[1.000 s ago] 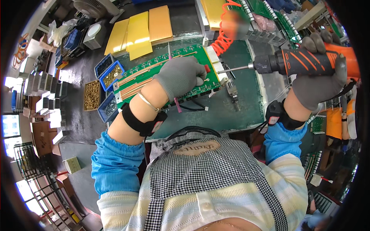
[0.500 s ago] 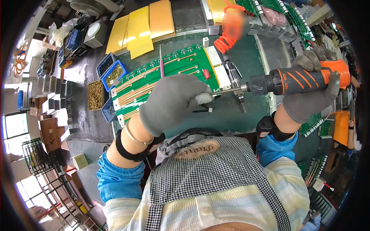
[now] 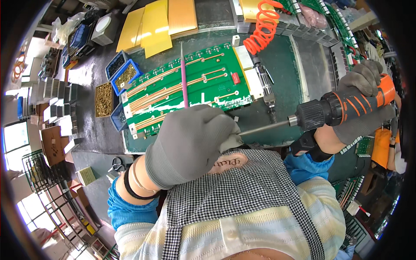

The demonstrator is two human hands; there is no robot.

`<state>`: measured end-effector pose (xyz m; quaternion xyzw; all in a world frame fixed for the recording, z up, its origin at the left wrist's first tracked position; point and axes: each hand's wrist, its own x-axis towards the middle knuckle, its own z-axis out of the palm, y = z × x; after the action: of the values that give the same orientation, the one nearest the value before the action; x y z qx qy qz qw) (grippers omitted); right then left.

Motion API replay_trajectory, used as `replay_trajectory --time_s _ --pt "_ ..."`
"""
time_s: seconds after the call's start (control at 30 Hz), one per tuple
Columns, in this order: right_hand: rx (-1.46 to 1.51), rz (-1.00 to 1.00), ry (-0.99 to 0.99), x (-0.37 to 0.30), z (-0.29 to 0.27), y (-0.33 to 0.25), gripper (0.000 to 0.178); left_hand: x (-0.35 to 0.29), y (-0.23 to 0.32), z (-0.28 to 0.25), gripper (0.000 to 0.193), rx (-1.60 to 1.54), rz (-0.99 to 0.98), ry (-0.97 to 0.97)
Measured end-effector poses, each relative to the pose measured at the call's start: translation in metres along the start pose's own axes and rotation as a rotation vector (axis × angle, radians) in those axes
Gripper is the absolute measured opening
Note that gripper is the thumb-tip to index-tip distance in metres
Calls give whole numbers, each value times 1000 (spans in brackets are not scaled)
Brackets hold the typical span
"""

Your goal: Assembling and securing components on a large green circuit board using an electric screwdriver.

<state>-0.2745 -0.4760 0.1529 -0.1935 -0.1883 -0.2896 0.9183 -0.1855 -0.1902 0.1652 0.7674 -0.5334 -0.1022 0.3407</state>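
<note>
My right hand point(image 3: 362, 80), in a grey glove, is wrapped round an orange and black power drill point(image 3: 342, 104). From its chuck a long metal bit point(image 3: 271, 127) points left. In a matching glove, my left hand point(image 3: 193, 141) has its fingers closed round the far end of that bit, which they hide. Behind the left hand lies a green circuit board point(image 3: 173, 93) with copper-coloured strips and a red component point(image 3: 235, 78). A pink-handled, pointed tool, perhaps tweezers point(image 3: 183, 80), lies across the board. Its lower end reaches the left hand.
An air screwdriver point(image 3: 266, 89) on a red coiled hose point(image 3: 262, 32) lies right of the board. Small parts bins point(image 3: 126, 78) stand at its left. Yellow sheets point(image 3: 156, 28) and stacked metal profiles point(image 3: 303, 34) are at the back. Another person's arm point(image 3: 392, 151) shows far right.
Both hands have come down, nearer my body, with the drill and bit. The drill has shifted slightly right, and more of the board shows. The view has shifted a little.
</note>
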Motion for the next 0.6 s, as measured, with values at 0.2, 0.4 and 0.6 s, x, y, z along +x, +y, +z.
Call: replay_trajectory --time_s 0.2,0.4,0.6 --pt "-27 62 -182 1 27 -10 46 -10 5 7 15 -201 56 154" --pt "47 58 -125 -34 55 8 39 -49 15 10 18 -89 59 223" --pt "-96 -15 20 -44 55 17 38 -130 -11 -25 10 -315 -239 331"
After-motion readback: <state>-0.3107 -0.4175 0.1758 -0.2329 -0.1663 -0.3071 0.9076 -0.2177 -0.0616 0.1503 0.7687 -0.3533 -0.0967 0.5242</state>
